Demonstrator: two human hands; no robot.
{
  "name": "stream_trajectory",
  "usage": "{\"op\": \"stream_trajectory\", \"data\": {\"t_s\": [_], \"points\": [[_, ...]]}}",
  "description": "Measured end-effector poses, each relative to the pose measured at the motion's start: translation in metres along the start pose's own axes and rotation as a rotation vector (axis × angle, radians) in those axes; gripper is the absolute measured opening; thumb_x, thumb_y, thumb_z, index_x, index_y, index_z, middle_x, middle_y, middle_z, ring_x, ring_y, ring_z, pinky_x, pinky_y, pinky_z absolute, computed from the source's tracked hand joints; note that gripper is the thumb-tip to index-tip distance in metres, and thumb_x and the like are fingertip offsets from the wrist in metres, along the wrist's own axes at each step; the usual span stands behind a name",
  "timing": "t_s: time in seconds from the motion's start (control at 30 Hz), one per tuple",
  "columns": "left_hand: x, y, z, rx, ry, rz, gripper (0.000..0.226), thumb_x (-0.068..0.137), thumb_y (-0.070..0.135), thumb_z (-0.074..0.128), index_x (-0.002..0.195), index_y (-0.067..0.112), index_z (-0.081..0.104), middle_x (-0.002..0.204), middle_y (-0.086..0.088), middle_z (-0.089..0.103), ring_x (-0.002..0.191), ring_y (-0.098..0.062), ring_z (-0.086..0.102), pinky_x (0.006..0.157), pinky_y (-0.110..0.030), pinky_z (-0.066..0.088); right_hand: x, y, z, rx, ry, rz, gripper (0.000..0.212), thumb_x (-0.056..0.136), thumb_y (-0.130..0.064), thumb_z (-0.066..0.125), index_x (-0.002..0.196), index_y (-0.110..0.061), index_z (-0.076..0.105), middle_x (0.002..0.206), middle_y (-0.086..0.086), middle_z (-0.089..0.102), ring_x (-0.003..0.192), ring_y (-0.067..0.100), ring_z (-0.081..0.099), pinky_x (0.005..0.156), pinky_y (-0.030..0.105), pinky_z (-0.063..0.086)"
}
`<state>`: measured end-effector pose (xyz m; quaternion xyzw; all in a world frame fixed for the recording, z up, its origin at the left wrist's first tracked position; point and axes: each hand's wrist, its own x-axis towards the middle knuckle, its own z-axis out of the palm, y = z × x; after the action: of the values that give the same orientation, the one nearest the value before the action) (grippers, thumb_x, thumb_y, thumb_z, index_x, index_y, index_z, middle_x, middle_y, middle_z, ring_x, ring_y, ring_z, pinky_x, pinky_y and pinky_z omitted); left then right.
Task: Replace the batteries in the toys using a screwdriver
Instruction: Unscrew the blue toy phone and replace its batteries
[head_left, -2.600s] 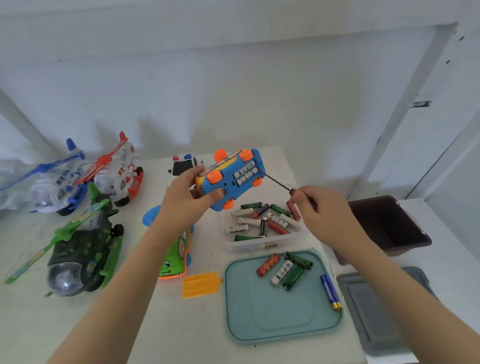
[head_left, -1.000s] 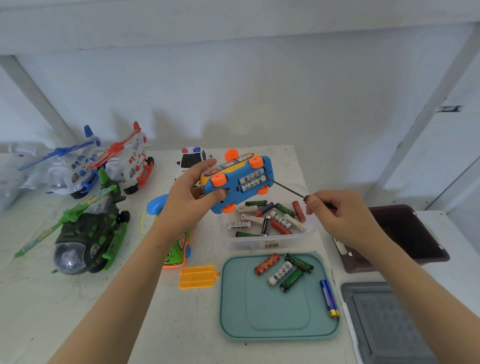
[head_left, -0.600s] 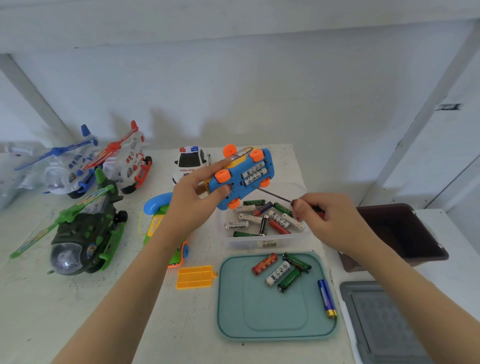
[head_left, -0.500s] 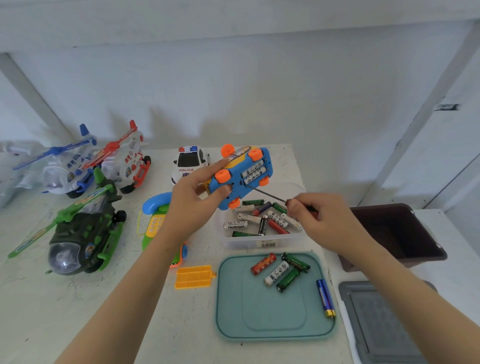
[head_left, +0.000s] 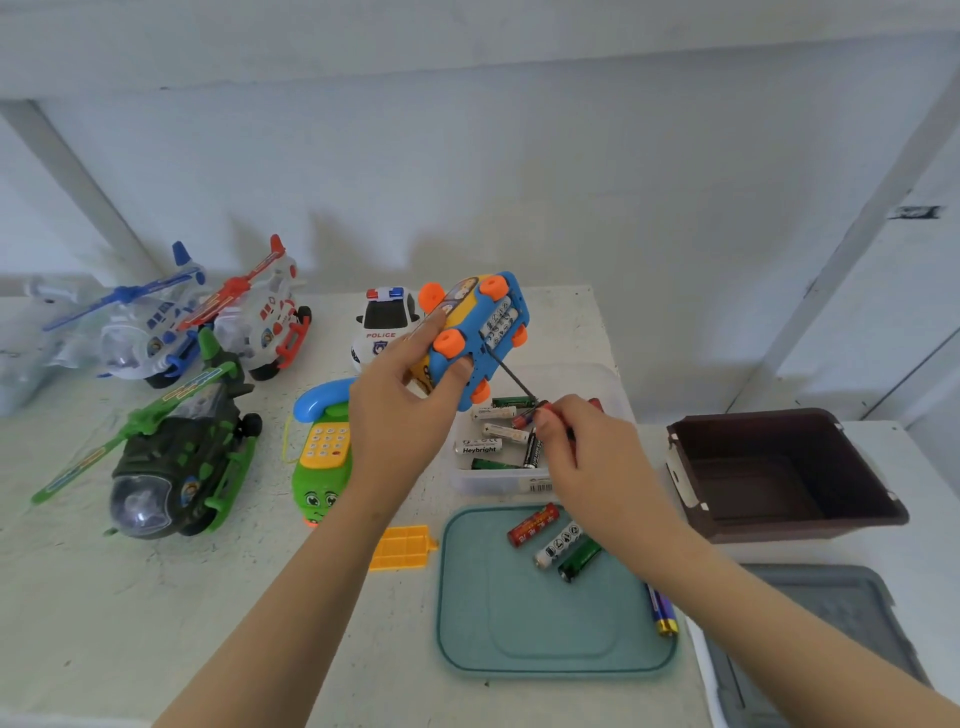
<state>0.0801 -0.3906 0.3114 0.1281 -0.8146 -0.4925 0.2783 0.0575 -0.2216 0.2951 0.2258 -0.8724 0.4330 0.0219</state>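
Lying in clear tub: batteries

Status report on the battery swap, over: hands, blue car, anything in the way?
Left hand grips blue car, underside up, batteries showing. Right hand pinches screwdriver, tip on the underside beside the batteries. Nothing blocking the tool.
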Motion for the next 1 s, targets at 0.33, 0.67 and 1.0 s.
{"op": "stream_trajectory", "data": {"t_s": [0.33, 0.67, 1.0], "points": [[-0.007, 0.004, 0.005, 0.103, 0.079, -0.009, 0.061, 0.077, 0.055, 0.051, 0.135, 0.035, 0.056, 0.114, -0.002, 0.067, 0.101, -0.019, 0.062, 0.088, -0.040, 0.054, -0.012, 0.008, 0.000, 0.013, 0.056, 0.117, 0.036, 0.101, -0.024, 0.040, 0.075, -0.008, 0.059, 0.058, 0.001, 0.052, 0.055, 0.012, 0.047, 0.054, 0.020, 0.035], [0.002, 0.001, -0.017, -0.036, -0.159, -0.055, 0.047, 0.089, 0.007, 0.067, 0.124, 0.036, 0.057, 0.103, 0.023, 0.065, 0.100, -0.003, 0.064, 0.087, -0.018, 0.054, 0.012, 0.021, -0.049, -0.047, 0.017, 0.082, 0.030, 0.101, -0.025, 0.042, 0.085, -0.014, 0.066, 0.044, -0.013, 0.051, 0.047, 0.000, 0.047, 0.051, 0.015, 0.034], [0.002, 0.000, -0.024, -0.105, -0.198, -0.085, 0.048, 0.089, 0.002, 0.065, 0.133, 0.018, 0.059, 0.117, 0.003, 0.068, 0.110, -0.014, 0.064, 0.092, -0.031, 0.055, 0.022, 0.024, -0.050, -0.104, -0.033, 0.030, 0.032, 0.101, -0.025, 0.043, 0.077, -0.017, 0.064, 0.050, -0.006, 0.045, 0.047, 0.006, 0.041, 0.052, 0.015, 0.033]]}}
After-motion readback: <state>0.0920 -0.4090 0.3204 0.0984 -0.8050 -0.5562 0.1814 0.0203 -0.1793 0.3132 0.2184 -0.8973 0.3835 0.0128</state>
